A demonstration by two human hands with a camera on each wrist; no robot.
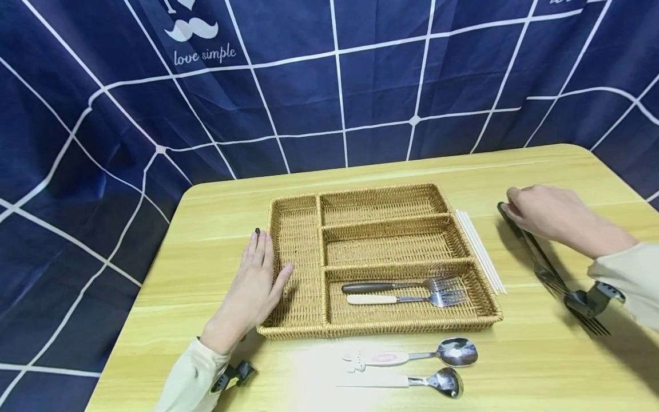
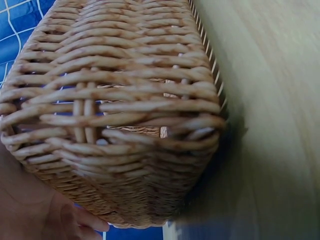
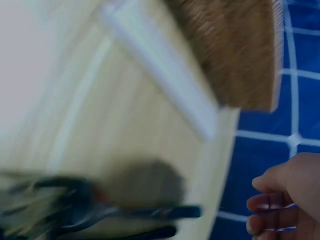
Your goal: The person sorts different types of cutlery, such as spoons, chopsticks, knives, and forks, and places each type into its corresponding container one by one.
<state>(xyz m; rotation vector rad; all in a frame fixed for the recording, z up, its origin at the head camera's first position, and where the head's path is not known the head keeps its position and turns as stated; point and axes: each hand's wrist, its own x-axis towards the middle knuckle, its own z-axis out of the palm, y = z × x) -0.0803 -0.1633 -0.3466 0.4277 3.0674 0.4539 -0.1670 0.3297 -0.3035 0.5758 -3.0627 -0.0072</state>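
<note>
My left hand (image 1: pixel 250 289) lies with straight fingers along the left side of a woven cutlery tray (image 1: pixel 296 329), its thumb over the rim. In the left wrist view, the tray's woven wall (image 2: pixel 115 105) fills much of the picture. My right hand (image 1: pixel 556 217) hovers at the right with bent fingers above dark-handled forks (image 1: pixel 548 277). In the right wrist view, the fork handles (image 3: pixel 185 212) lie apart from the fingers, which hold nothing visible. A black-handled fork (image 1: pixel 368 288) and a cream-handled fork (image 1: pixel 370 299) lie in the tray's front right compartment.
White chopsticks (image 1: pixel 479 249) lie along the tray's right side. Before the tray are a spoon with a pink-and-white handle (image 1: pixel 388 358) and a white-handled spoon (image 1: pixel 381 380). A blue checked cloth (image 1: pixel 381 86) hangs behind the wooden table (image 1: pixel 206 229).
</note>
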